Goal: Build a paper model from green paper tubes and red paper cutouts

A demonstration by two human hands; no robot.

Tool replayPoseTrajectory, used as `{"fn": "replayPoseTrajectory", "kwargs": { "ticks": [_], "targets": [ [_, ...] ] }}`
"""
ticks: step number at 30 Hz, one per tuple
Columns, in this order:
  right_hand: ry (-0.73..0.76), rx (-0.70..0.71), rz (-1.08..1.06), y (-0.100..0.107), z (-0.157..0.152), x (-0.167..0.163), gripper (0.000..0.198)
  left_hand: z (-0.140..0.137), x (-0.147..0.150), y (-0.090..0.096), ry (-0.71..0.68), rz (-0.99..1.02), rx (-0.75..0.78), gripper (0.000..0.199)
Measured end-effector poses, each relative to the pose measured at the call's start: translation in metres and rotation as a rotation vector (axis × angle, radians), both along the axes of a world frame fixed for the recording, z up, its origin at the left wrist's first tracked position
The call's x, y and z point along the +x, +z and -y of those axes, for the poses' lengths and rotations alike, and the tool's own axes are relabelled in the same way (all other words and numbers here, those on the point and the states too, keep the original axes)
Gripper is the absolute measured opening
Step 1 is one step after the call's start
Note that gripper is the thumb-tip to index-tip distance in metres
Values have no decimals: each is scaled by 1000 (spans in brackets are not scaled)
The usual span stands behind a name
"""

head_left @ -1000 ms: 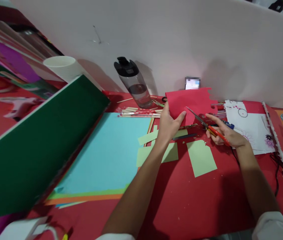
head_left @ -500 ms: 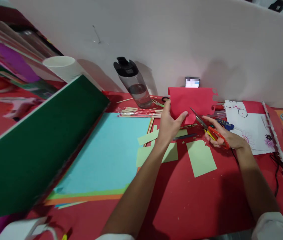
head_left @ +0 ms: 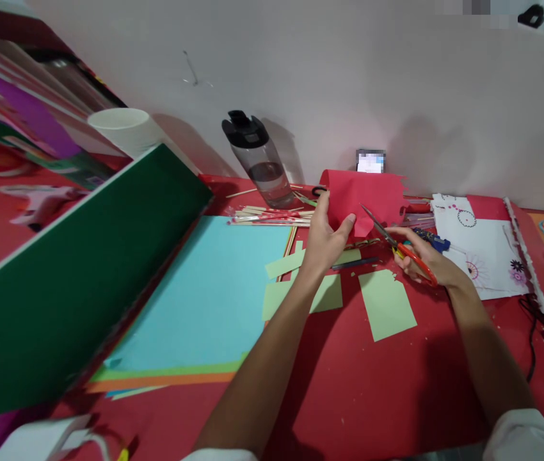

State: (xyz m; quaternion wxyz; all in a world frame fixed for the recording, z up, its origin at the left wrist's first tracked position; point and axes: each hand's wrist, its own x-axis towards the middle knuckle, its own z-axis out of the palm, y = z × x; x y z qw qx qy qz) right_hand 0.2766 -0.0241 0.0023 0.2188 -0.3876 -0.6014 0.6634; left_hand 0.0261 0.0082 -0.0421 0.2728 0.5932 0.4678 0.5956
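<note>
Pinching red paper (head_left: pixel 377 191) in one hand, scissors (head_left: pixel 400 246) in the other

The person's left hand (head_left: pixel 327 237) is clamping the paper low on its left side, thumb in front, fingers partly hidden behind. The right hand (head_left: pixel 420 256) is gripping the scissors by their orange handles. The hands are resting apart, and the paper is hanging just beyond and between them. The blades are pointing towards the left thumb, overlapping the sheet in view; whether they are touching it, one cannot tell. The sheet is looking light, thin and springy, curling above the left hand, so it is probably offering little stiffness. Its ragged edge, facing the right-hand side, is seeming the likeliest to tear. A flat pinch near the left thumb, clear of the blades, is looking the safest hold.
</note>
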Motion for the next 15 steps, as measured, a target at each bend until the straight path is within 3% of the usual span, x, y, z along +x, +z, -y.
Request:
{"fn": "replayPoseTrajectory", "kwargs": {
  "ticks": [6, 15],
  "targets": [
    [-26, 29, -21, -5, 1, -6, 59, 2, 4, 7, -39, 122, -1, 54],
    [3, 90, -29, -13, 0, -4, 64, 4, 5, 10, -42, 111, 2, 55]
  ]
}}
